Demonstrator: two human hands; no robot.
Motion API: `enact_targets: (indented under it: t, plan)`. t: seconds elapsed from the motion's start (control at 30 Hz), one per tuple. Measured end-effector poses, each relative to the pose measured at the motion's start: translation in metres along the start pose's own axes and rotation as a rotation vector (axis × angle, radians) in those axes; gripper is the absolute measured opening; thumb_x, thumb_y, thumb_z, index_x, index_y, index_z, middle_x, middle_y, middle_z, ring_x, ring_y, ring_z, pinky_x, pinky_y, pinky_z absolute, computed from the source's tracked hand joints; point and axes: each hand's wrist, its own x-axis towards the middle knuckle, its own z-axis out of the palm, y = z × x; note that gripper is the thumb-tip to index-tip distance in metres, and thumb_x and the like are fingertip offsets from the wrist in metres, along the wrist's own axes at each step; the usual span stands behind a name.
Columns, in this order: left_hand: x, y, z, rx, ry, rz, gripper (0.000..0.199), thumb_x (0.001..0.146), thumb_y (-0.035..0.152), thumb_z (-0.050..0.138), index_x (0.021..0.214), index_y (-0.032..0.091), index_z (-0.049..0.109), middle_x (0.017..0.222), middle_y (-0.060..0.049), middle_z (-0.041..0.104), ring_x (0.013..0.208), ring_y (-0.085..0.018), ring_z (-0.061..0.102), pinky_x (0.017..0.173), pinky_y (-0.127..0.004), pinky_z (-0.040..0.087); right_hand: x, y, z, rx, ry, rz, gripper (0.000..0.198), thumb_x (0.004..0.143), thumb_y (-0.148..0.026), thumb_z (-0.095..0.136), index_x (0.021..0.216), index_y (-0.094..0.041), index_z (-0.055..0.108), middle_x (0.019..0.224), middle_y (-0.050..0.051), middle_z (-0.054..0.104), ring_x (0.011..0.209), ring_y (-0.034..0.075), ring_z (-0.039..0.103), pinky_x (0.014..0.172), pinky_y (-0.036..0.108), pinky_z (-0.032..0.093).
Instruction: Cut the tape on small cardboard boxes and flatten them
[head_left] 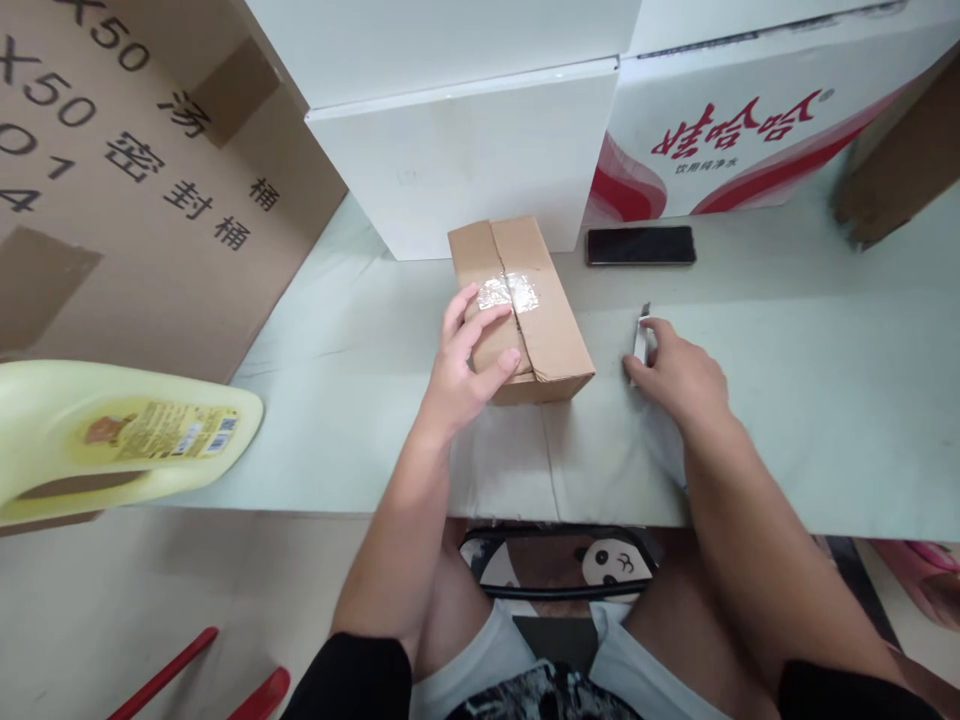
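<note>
A small brown cardboard box (551, 320) sits on the table, its top flaps meeting at a seam with a piece of clear shiny tape (525, 291) across it. My left hand (469, 355) rests on the box's left part, fingers spread over the top near the tape. To the right of the box, my right hand (679, 372) is closed around a utility knife (641, 338) with a white handle. The knife's short blade points away from me. Part of the handle is hidden by my fingers.
Beyond the box stand white cartons (457, 150) and a red-and-white carton (720, 150). A black phone (641, 246) lies before them. At left are a large brown carton (172, 250) and a yellow jug (150, 435). The table (322, 460) ends close to my lap.
</note>
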Motion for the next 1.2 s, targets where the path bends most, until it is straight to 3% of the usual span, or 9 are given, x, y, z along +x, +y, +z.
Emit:
enact_targets:
  t: [0.17,0.33,0.4,0.47,0.6,0.67,0.73,0.9,1.2]
  plan:
    - [0.0,0.002,-0.001,0.046,-0.006,0.041,0.066,0.09,0.077,0.054,0.136,0.029,0.063,0.161,-0.012,0.038,0.156,-0.036,0.033,0.123,-0.055,0.04,-0.002,-0.004,0.001,0.174,0.052,-0.072,0.061,0.08,-0.028,0.053,0.141,-0.027,0.057,0.088,0.007,0.072,0.085,0.029,0.065,0.074,0.039,0.045]
    - [-0.007,0.02,-0.009,0.053,-0.144,0.048,0.058,0.093,0.065,0.059,0.139,0.03,0.063,0.158,-0.011,0.038,0.153,-0.035,0.037,0.124,-0.054,0.039,0.006,-0.001,-0.003,0.978,0.17,-0.144,0.031,0.074,-0.029,0.052,0.103,-0.026,0.062,0.072,0.0,0.064,0.063,0.019,0.062,0.061,0.033,0.047]
    - [-0.012,0.033,-0.01,0.046,-0.224,0.049,0.053,0.094,0.06,0.061,0.138,0.031,0.065,0.155,-0.011,0.04,0.151,-0.035,0.038,0.125,-0.055,0.037,0.007,-0.001,-0.007,1.302,0.203,-0.253,0.03,0.073,-0.033,0.052,0.101,-0.027,0.059,0.075,0.001,0.067,0.064,0.02,0.066,0.057,0.033,0.049]
    - [-0.016,0.046,-0.009,0.047,-0.309,0.048,0.05,0.093,0.055,0.064,0.138,0.033,0.066,0.154,-0.009,0.04,0.149,-0.035,0.041,0.125,-0.055,0.037,0.004,-0.002,-0.015,1.448,0.274,-0.327,0.033,0.07,-0.032,0.058,0.103,-0.029,0.057,0.077,-0.001,0.069,0.067,0.02,0.068,0.056,0.033,0.049]
    - [-0.021,0.062,-0.004,0.078,-0.388,0.045,0.047,0.092,0.047,0.068,0.137,0.038,0.067,0.153,-0.007,0.042,0.14,-0.033,0.048,0.122,-0.055,0.041,-0.017,-0.009,-0.038,1.439,0.458,-0.32,0.024,0.072,-0.025,0.07,0.086,-0.03,0.052,0.06,-0.005,0.06,0.051,0.017,0.058,0.045,0.03,0.038]
    - [-0.022,0.064,-0.001,0.102,-0.367,0.05,0.045,0.091,0.045,0.068,0.136,0.037,0.068,0.149,-0.008,0.044,0.137,-0.033,0.048,0.122,-0.056,0.041,-0.03,-0.014,-0.048,1.443,0.476,-0.357,0.019,0.081,-0.036,0.068,0.081,-0.03,0.05,0.051,-0.005,0.049,0.042,0.015,0.048,0.039,0.03,0.03]
    - [-0.021,0.064,0.001,0.114,-0.353,0.052,0.045,0.091,0.045,0.069,0.135,0.035,0.069,0.146,-0.009,0.044,0.138,-0.033,0.046,0.122,-0.055,0.041,-0.042,-0.02,-0.055,1.459,0.407,-0.42,0.022,0.087,-0.05,0.063,0.085,-0.03,0.053,0.052,-0.004,0.05,0.04,0.015,0.047,0.037,0.031,0.026]
    - [-0.021,0.064,0.005,0.085,-0.372,0.069,0.046,0.09,0.045,0.07,0.135,0.033,0.069,0.142,-0.011,0.043,0.138,-0.033,0.045,0.12,-0.053,0.044,-0.049,-0.026,-0.051,1.411,0.243,-0.524,0.022,0.088,-0.048,0.06,0.097,-0.028,0.059,0.073,0.001,0.069,0.054,0.018,0.063,0.043,0.031,0.043]
    - [-0.022,0.059,0.007,0.09,-0.37,0.082,0.045,0.091,0.048,0.068,0.134,0.034,0.069,0.143,-0.01,0.043,0.138,-0.033,0.045,0.12,-0.055,0.042,-0.046,-0.022,-0.045,1.259,0.345,-0.508,0.014,0.087,-0.037,0.065,0.097,-0.027,0.063,0.073,-0.001,0.067,0.059,0.016,0.064,0.052,0.032,0.052]
